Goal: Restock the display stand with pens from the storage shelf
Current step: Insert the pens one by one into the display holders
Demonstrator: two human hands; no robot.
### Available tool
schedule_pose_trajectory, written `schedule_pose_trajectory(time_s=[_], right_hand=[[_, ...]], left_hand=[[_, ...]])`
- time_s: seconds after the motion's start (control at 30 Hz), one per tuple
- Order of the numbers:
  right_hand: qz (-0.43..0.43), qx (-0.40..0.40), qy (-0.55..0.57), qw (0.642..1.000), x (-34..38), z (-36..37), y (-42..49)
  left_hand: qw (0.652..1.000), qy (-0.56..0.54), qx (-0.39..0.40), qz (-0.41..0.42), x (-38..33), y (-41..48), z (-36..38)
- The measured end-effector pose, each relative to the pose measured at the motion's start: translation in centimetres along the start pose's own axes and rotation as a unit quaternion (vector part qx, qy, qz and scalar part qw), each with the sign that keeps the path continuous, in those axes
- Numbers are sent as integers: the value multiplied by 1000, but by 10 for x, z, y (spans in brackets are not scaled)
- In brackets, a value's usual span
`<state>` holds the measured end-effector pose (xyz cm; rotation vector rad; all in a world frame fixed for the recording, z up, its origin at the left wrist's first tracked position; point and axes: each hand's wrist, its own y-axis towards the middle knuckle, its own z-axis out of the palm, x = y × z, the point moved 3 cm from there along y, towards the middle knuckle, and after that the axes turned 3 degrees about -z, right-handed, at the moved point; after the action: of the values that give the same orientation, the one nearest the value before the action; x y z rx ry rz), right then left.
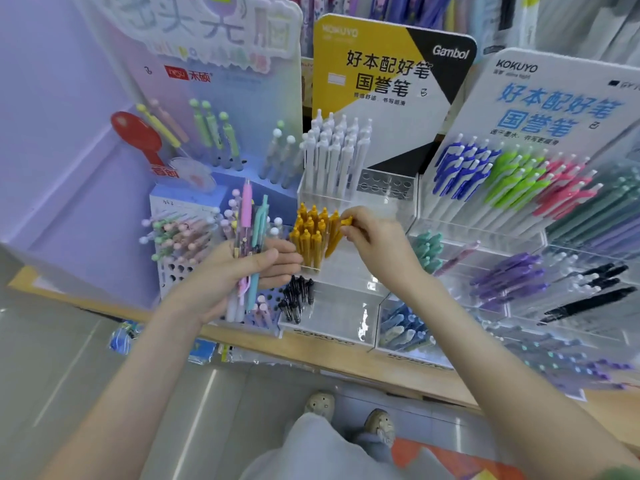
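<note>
My right hand [377, 244] pinches a mustard pen [333, 243] by its top, and the pen slants against the right side of the mustard cluster [309, 237] in the clear display stand [341, 306]. My left hand [235, 271] grips a bundle of pastel pens [251, 230] just left of that cluster. I judge the restock partly done. The bundle has yet to be slotted, and the holes [384, 185] beside the white pens [332, 150] hold nothing.

You get bright, even light with a violet cast and hardly any shadow. White glare streaks the clear display stand [343, 317] at five o'clock. Your view bends and blurs toward three o'clock.
</note>
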<state>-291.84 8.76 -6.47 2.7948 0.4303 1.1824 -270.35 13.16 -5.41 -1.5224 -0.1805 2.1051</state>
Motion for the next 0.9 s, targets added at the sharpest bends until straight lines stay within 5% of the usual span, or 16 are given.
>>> schedule_pose_trajectory(time_s=[0.37, 0.47, 0.6, 0.77, 0.9], right_hand=[[-21, 34, -137, 990, 3, 16, 1], [-4, -18, 5, 1000, 18, -2, -8], [65, 73, 268, 958, 32, -9, -16], [112, 48, 370, 921, 15, -34, -29], [121, -81, 448, 882, -6, -86, -41]], left_hand=[[995, 12, 65, -70, 11, 16, 23], [993, 20, 89, -77, 14, 21, 33], [988, 45, 121, -82, 19, 26, 51], [981, 87, 158, -76, 22, 34, 73], [980, 90, 163, -73, 23, 43, 89]])
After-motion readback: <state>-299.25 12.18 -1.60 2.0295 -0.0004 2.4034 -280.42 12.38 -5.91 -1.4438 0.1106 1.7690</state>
